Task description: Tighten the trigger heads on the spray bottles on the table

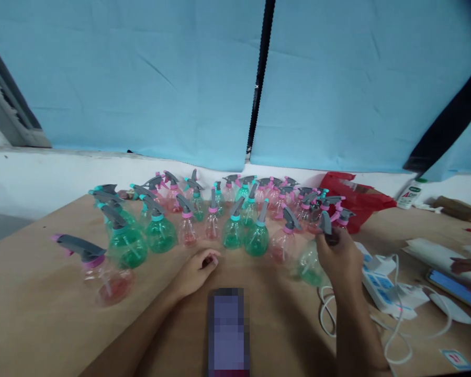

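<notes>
My right hand (339,256) is closed round the grey spray head of a clear spray bottle (311,271) with green liquid, at the right end of the front row. The fingers hide part of that head. My left hand (196,272) rests on the table, fingers loosely curled, with nothing visible in it. Just beyond it stand a small pink spray bottle (188,233) and a green spray bottle (233,233). Pink and green spray bottles with grey heads fill the table's back. A pink-tinted spray bottle (112,285) stands at the front left.
A phone (226,330), its screen blurred, lies before me. To the right are a white power strip (382,290), cables, a red plastic bag (349,201) and a white bottle (410,193). Another person's hand (469,268) is over a phone at the right edge.
</notes>
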